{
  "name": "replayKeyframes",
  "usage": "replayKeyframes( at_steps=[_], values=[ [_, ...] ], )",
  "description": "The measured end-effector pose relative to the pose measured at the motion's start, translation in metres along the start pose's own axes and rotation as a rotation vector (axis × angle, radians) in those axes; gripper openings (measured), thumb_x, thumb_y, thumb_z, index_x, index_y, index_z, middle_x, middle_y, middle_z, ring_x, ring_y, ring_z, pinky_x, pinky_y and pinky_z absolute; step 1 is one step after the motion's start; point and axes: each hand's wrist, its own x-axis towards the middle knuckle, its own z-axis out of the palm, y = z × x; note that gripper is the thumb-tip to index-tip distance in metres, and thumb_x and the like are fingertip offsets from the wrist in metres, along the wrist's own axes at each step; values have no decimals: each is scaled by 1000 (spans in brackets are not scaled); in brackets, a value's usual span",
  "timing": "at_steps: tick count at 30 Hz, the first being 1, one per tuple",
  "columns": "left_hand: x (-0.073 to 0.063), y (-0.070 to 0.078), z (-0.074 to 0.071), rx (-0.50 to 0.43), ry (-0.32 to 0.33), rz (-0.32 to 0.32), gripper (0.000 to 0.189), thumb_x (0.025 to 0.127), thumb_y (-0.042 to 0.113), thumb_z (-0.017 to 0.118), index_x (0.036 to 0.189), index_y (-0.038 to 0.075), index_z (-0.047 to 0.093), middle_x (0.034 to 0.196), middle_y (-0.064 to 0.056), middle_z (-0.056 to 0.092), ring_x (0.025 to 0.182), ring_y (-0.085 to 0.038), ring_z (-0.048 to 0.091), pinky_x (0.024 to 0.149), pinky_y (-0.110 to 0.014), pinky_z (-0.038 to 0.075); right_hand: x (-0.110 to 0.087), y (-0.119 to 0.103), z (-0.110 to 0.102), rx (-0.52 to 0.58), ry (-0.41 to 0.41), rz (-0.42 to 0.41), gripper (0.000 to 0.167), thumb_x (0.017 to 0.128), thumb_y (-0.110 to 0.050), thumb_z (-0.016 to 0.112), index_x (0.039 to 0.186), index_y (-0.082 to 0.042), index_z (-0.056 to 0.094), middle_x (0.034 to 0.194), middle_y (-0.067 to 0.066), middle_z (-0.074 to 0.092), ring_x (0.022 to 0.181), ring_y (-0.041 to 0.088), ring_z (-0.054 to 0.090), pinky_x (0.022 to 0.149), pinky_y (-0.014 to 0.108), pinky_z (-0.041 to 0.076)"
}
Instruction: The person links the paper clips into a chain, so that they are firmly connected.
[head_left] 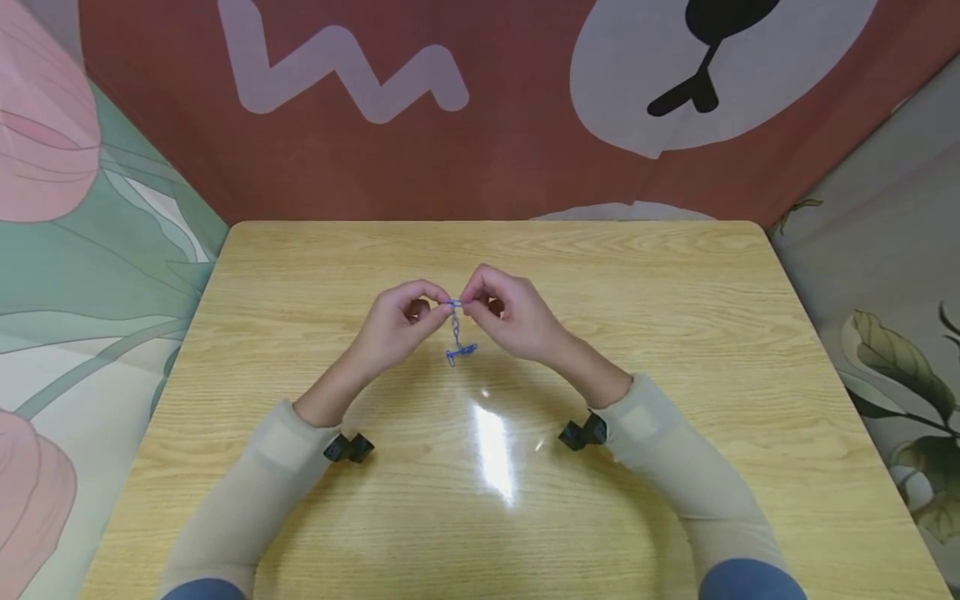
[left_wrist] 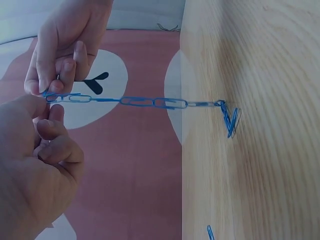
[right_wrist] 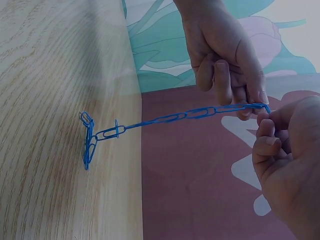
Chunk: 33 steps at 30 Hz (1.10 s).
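A chain of linked blue paper clips [head_left: 456, 331] hangs between the two hands over the table. My left hand [head_left: 395, 325] pinches the top end of it between thumb and forefinger. From the other side, my right hand [head_left: 519, 315] pinches a paper clip at that same end, the fingertips of both hands nearly meeting. In the left wrist view the chain [left_wrist: 137, 101] runs down taut, and its lower links [left_wrist: 231, 122] are bunched on the tabletop. The right wrist view shows the same bunched links [right_wrist: 88, 150]. Fingertips partly hide the topmost clip.
A wooden table [head_left: 337, 533] spreads beneath both arms, with a bright light reflection near its middle. One loose blue paper clip [left_wrist: 210, 232] lies apart on the tabletop. Printed fabric walls [head_left: 510, 158] stand behind and at both sides. Small black devices [head_left: 348, 448] sit at the sleeve cuffs.
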Motion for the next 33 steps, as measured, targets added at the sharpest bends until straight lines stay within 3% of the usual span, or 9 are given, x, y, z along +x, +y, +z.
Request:
replayKeyframes(
  at_steps=[12, 19, 26, 33],
  values=[
    [-6, -2, -7, 20, -11, 27, 3, 97, -1, 66, 98, -3, 68, 72, -6, 54, 55, -11, 40, 51, -22, 33, 0, 1, 3, 8, -24, 16, 7, 96, 4, 63, 97, -2, 61, 79, 4, 63, 68, 16, 54, 53, 25, 41],
    [-14, -4, -19, 60, 10, 11, 3, 96, -3, 67, 99, -3, 68, 74, -6, 55, 58, -12, 41, 51, -21, 32, 0, 7, 0, -19, -19, 45, 8, 96, 1, 66, 101, -2, 60, 84, 5, 63, 74, 17, 56, 56, 27, 42],
    [-27, -10, -36, 80, 37, 17, 4, 94, -6, 67, 97, -3, 69, 74, -5, 55, 56, -9, 41, 49, -21, 34, 5, 28, -4, -98, -2, 76, 12, 95, -1, 67, 106, -2, 62, 90, 6, 63, 82, 18, 59, 59, 31, 44],
    [-39, -15, -51, 124, 45, 16, 3, 95, -3, 68, 97, -5, 68, 76, -3, 57, 56, -7, 41, 49, -21, 35, 16, 58, 3, -141, -38, 177, 16, 97, -5, 67, 113, -3, 66, 93, 5, 63, 82, 17, 58, 68, 32, 48]
  ],
)
